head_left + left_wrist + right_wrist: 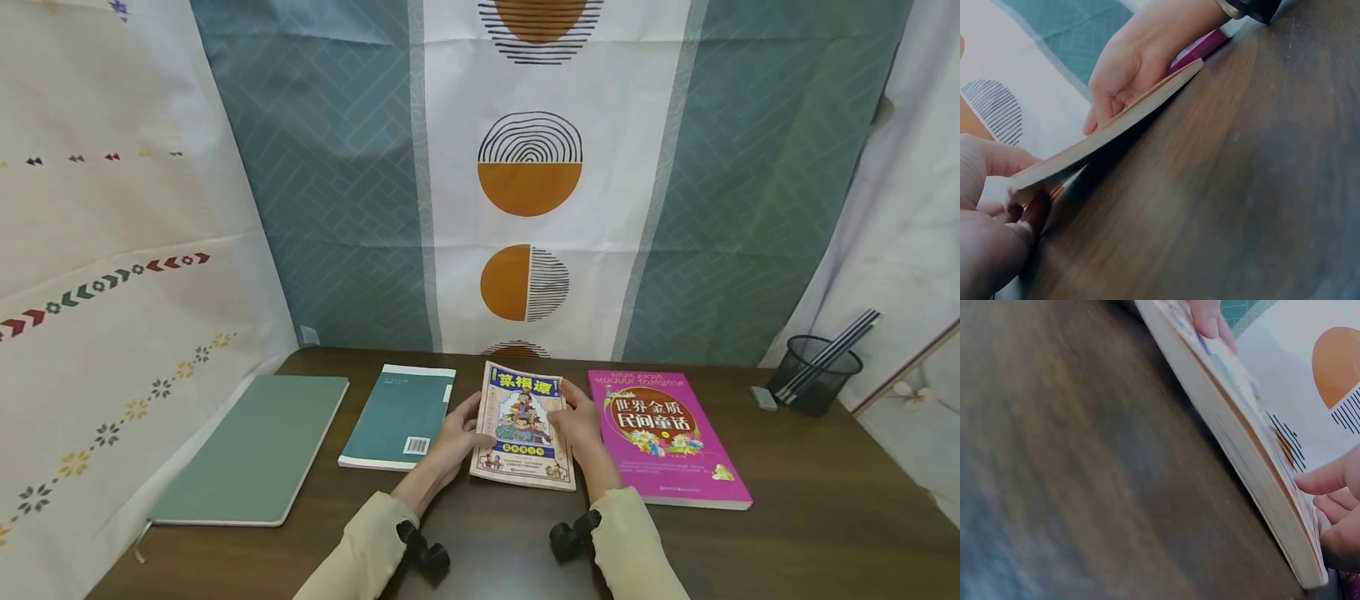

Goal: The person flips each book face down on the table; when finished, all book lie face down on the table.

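- The person holds an illustrated book (pixel 523 425) with both hands; it is near the middle of the dark wooden table (pixel 810 533), closer to the back edge than to the front edge.
- The left hand (pixel 456 442) grips the left edge of the book, with the thumb on the cover and the fingers curled below the edge (the left wrist view shows this well).
- The right hand (pixel 576 423) grips the right edge in the same way, thumb on top.
- In the wrist views the book is tilted: its far part is lifted from the table, and whether the near edge touches the wood cannot be told.
- A pink book (pixel 663 437) lies flat just beside it on the right.
- A teal book (pixel 399 414) lies flat on the left side, and a green notebook (pixel 255 450) lies further toward the left edge.
- A black mesh pen holder (pixel 817 375) stands near the back right corner, with a small grey eraser (pixel 764 398) next to it.
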`<action>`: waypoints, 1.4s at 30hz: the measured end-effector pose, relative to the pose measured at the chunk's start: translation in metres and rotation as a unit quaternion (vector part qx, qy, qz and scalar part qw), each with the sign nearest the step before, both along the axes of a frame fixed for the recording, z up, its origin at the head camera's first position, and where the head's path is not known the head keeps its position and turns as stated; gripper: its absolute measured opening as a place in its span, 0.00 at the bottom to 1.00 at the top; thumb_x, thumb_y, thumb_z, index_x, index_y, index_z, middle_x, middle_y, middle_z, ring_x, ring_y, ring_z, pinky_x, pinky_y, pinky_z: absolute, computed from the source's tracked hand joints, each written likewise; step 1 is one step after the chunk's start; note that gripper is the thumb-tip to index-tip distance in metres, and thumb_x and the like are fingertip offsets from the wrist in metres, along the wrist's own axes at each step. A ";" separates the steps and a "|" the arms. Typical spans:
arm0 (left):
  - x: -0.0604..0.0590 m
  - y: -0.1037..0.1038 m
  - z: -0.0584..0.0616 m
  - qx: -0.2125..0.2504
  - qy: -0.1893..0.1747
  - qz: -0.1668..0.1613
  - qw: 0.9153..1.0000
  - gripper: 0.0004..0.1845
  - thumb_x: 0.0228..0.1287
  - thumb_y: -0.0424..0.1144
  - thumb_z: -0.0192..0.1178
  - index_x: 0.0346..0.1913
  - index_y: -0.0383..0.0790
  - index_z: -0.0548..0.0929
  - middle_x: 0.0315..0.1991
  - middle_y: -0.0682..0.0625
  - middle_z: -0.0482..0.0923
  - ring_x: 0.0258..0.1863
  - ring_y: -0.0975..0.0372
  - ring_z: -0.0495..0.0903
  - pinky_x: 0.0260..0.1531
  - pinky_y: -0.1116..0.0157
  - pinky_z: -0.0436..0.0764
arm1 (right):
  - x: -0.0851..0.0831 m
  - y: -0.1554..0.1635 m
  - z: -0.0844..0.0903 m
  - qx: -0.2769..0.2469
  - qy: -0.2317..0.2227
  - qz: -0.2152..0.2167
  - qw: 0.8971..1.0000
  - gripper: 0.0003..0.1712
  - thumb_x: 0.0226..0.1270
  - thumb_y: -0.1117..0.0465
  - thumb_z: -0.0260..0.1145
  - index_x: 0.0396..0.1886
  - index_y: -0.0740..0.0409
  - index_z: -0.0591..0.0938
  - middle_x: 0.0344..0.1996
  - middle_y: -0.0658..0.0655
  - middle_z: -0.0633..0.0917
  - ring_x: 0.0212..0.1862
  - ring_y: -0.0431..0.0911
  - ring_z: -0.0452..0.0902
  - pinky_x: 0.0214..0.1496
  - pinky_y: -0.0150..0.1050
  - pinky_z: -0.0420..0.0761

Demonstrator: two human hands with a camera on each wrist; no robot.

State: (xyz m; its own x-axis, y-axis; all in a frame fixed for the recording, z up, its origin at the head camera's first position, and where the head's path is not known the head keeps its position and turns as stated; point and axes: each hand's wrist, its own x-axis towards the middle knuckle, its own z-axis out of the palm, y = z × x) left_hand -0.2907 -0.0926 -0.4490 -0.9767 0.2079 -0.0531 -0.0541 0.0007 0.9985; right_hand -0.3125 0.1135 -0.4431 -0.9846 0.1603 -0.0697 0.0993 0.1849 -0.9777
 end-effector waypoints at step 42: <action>0.021 0.018 0.029 0.036 0.161 -0.052 0.985 0.45 0.43 0.17 0.54 0.71 0.40 0.63 0.71 0.41 0.64 0.65 0.47 0.67 0.60 0.52 0.73 | 0.014 -0.033 0.044 -0.031 0.137 0.161 0.977 0.47 0.67 0.55 0.64 0.78 0.31 0.48 0.77 0.60 0.52 0.77 0.63 0.49 0.71 0.63 0.63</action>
State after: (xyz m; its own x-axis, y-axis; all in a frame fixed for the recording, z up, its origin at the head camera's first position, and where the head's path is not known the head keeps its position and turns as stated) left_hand -0.2697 -0.0745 -0.4202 -0.9140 0.2987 0.2743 0.2620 -0.0816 0.9616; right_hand -0.2989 0.0806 -0.3989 -0.9665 -0.1569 0.2032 -0.2206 0.1027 -0.9699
